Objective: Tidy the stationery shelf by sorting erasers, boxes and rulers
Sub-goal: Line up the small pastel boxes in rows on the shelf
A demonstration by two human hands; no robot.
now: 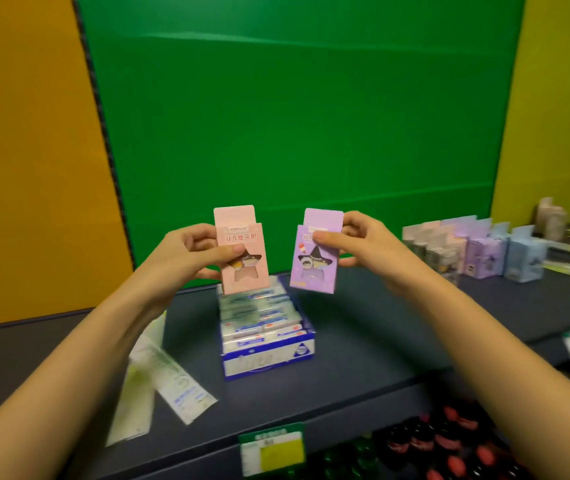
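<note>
Green back panel behind; yellow price tag, red-labelled bottles below.

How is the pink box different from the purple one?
The pink box is in the left hand; the purple box is in the right hand. The pink box has a star-shaped window; the purple box shows a pointed dark hat. Both are held up, alike in shape, with a top tab.

bare forearms, left hand and right hand
</note>
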